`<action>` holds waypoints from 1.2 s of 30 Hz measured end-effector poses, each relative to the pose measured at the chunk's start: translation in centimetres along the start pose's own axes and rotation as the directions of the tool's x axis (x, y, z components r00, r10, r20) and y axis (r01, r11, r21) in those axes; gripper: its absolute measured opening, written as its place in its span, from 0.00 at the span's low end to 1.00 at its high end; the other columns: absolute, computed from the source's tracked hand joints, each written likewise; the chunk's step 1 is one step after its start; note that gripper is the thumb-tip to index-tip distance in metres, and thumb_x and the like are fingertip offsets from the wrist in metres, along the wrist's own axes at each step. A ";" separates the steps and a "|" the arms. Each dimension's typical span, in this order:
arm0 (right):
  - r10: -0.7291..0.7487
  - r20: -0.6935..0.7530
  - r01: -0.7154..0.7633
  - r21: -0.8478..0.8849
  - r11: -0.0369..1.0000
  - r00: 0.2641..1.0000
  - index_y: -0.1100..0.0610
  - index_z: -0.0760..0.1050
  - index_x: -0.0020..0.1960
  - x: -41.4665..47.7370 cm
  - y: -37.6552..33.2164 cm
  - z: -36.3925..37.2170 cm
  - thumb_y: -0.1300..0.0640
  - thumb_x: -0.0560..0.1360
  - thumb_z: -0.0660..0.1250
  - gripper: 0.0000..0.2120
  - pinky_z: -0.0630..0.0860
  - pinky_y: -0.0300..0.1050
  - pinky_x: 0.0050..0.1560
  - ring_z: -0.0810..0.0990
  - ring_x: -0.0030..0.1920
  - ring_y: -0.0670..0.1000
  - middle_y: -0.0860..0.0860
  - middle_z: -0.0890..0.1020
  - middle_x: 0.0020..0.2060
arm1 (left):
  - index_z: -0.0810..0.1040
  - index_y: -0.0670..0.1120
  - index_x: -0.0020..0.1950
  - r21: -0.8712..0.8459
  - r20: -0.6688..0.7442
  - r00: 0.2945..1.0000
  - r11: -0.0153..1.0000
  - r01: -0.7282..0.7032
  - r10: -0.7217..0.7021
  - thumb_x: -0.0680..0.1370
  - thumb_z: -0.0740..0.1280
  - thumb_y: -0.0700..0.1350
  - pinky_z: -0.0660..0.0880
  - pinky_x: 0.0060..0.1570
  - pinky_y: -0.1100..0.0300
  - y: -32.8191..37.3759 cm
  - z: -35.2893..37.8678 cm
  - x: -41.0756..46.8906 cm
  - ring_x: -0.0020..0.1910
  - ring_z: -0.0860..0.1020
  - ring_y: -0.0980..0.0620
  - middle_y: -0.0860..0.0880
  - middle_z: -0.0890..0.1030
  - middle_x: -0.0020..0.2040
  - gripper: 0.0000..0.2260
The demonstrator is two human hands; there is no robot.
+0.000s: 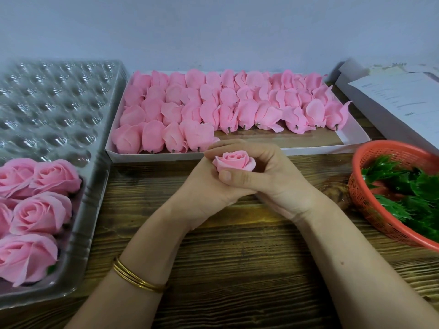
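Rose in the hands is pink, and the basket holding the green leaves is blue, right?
Not quite. The basket is red-orange, not blue, as the head view shows. The rest holds: the left hand and right hand grip the pink rose, and the green leaves lie in that basket.

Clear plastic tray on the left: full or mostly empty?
Mostly empty: the clear plastic tray holds pink roses only in its near cups; the rest are bare.

Head view — looking forward and down, close over the wooden table, wall beyond.
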State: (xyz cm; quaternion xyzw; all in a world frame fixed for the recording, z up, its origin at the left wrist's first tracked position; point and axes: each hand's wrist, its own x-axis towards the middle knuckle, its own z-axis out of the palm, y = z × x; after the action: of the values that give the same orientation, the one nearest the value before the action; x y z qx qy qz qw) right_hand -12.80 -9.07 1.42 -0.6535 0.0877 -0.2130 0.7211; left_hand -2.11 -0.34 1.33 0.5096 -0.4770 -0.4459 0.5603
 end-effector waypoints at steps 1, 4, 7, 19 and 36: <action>0.008 0.002 -0.008 -0.012 1.000 1.000 0.56 0.83 0.55 0.0 0.0 0.0 0.66 0.70 0.72 0.14 0.75 0.43 0.60 0.81 0.57 0.50 0.52 0.85 0.52 | 0.74 0.50 0.41 -0.004 0.003 1.000 1.000 0.013 -0.013 0.69 0.72 0.40 0.68 0.30 0.75 0.0 -0.1 0.0 0.29 0.75 0.64 0.61 0.77 0.29 0.09; 0.050 -0.018 -0.051 -0.046 0.998 0.999 0.59 0.80 0.59 -0.1 0.2 0.0 0.64 0.72 0.70 0.16 0.74 0.47 0.65 0.80 0.59 0.52 0.58 0.83 0.56 | 0.74 0.46 0.37 -0.045 -0.008 0.999 0.998 0.036 -0.036 0.70 0.71 0.39 0.67 0.28 0.70 -0.2 -0.3 0.1 0.28 0.71 0.61 0.56 0.73 0.28 0.07; 0.086 -0.003 -0.086 -0.134 0.987 0.996 0.59 0.77 0.63 -0.2 -0.2 0.0 0.60 0.74 0.68 0.18 0.72 0.49 0.69 0.79 0.63 0.53 0.59 0.81 0.60 | 0.75 0.51 0.32 -0.062 -0.021 0.999 0.997 0.035 -0.036 0.70 0.71 0.40 0.66 0.27 0.69 -0.3 -0.4 0.1 0.28 0.71 0.60 0.54 0.72 0.28 0.10; 0.010 -0.179 -0.037 -0.149 0.988 0.984 0.55 0.81 0.60 0.1 -0.4 -0.1 0.45 0.72 0.66 0.21 0.68 0.61 0.70 0.79 0.63 0.54 0.55 0.84 0.58 | 0.82 0.45 0.47 0.088 -0.097 0.994 0.995 -0.041 0.050 0.73 0.74 0.34 0.77 0.44 0.65 -0.8 -0.2 0.2 0.43 0.83 0.56 0.51 0.85 0.41 0.08; -0.355 -0.382 0.151 -0.471 0.869 0.853 0.50 0.76 0.38 0.5 0.3 1.8 0.58 0.70 0.73 0.07 0.81 0.50 0.49 0.84 0.44 0.51 0.51 0.84 0.39 | 0.81 0.52 0.44 0.196 -0.158 0.986 0.980 -0.019 0.051 0.76 0.72 0.38 0.77 0.43 0.65 -1.5 -0.7 0.3 0.42 0.82 0.57 0.55 0.84 0.39 0.08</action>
State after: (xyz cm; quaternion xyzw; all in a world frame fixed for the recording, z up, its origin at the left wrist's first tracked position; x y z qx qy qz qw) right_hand -11.57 -7.63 1.46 -0.7314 0.2100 -0.4314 0.4847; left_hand -1.35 -0.69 -0.18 0.5880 -0.4799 -0.3443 0.5527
